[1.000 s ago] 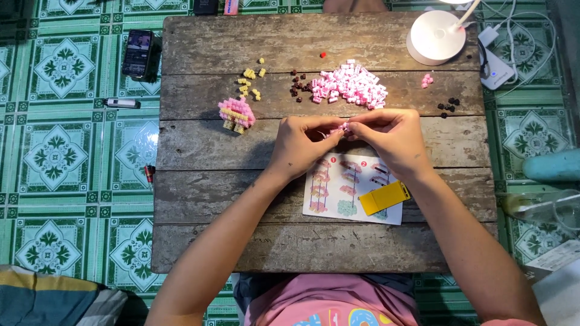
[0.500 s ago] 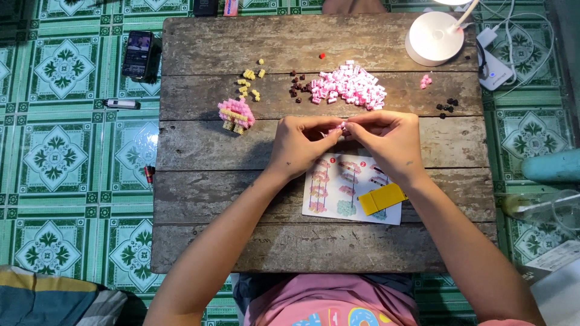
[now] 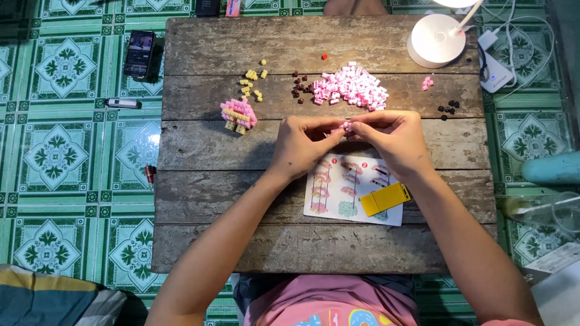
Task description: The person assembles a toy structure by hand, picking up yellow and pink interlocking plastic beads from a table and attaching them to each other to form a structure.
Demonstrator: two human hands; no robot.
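Pink micro-brick piece (image 3: 346, 126) sits pinched between both hands above the wooden table (image 3: 199, 199), same as a second ago; nothing has shifted, so assembly is still mid-press. Left to right: half-built pink-and-yellow model (image 3: 238, 115), left hand (image 3: 300, 145) fingertips pinching, right hand (image 3: 393, 142) fingertips pinching, pink brick pile (image 3: 353, 90), instruction sheet (image 3: 338, 196). No containers in view.

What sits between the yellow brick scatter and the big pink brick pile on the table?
Head view: a small cluster of dark brown bricks lies between the yellow bricks and the pink pile, with bare wood around it.
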